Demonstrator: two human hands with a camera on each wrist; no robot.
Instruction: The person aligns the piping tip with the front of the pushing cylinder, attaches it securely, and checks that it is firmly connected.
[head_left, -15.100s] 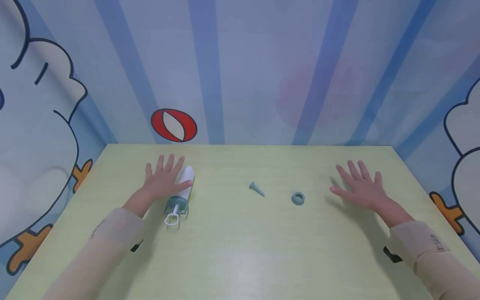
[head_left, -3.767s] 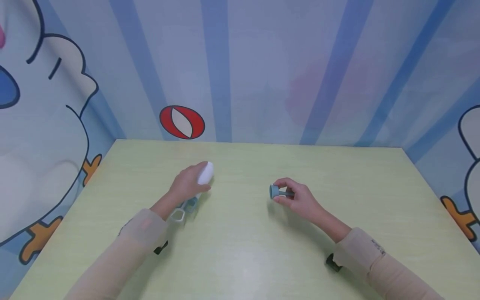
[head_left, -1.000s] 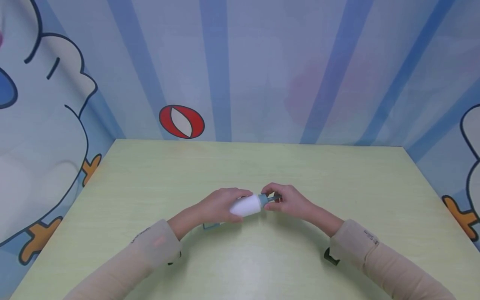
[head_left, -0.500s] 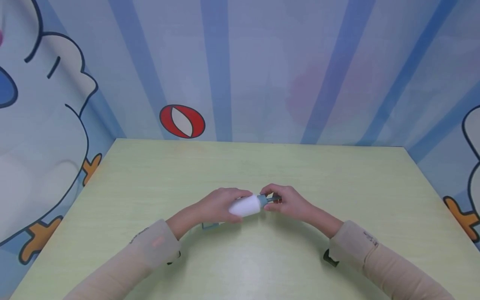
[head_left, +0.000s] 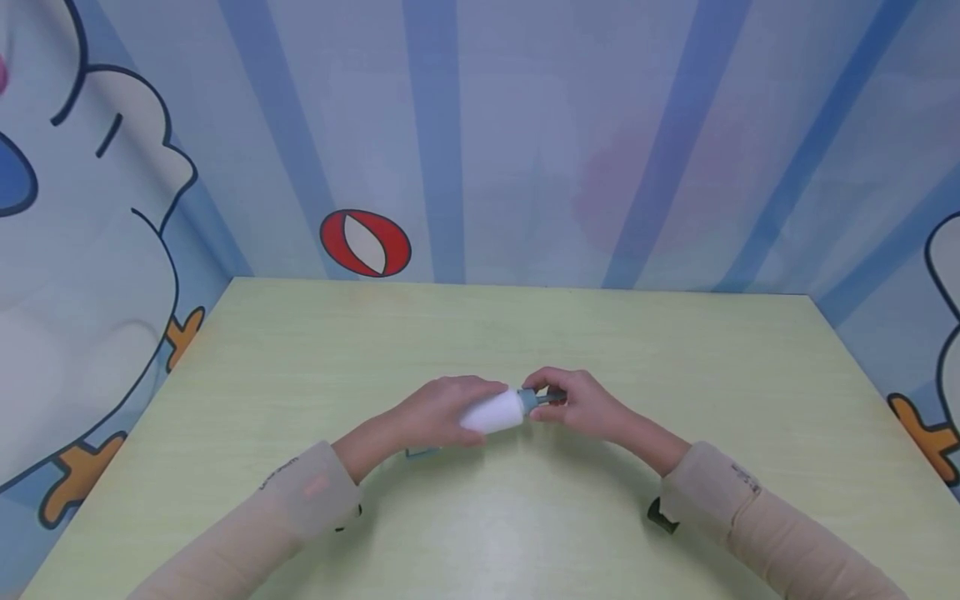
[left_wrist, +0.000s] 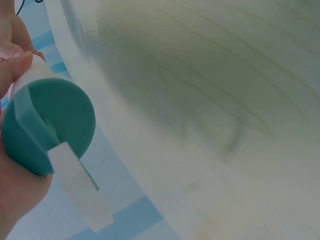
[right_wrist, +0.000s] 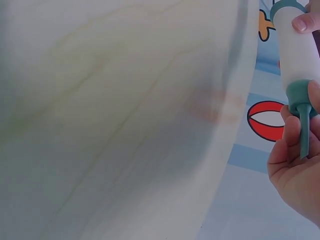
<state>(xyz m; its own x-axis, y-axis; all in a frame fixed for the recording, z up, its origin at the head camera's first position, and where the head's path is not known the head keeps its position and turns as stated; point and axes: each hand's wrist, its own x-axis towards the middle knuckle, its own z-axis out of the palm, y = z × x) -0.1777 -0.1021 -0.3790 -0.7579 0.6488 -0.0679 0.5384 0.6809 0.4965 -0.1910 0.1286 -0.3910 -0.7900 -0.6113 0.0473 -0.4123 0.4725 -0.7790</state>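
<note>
My left hand (head_left: 446, 410) grips a white-barrelled plunger syringe (head_left: 491, 414), which points rightward above the table. In the left wrist view its teal end cap (left_wrist: 72, 107) and white plunger handle (left_wrist: 80, 185) face the camera. My right hand (head_left: 585, 406) pinches the teal ring collar (head_left: 528, 401) at the barrel's far end. Out of that collar sticks a slim teal nozzle (right_wrist: 304, 132), running back between the right fingers in the right wrist view. Collar and barrel end meet; how firmly they are joined I cannot tell.
Both hands are over the middle of a pale wooden table (head_left: 675, 350). A blue striped backdrop (head_left: 517, 150) rises behind it, printed with cartoon figures and a red-and-white ball (head_left: 365, 242).
Nozzle and collar first lay apart on the table; the right hand then held them together. Both hands brought syringe and collar together at the centre. Over the last second, barely any movement shows.
</note>
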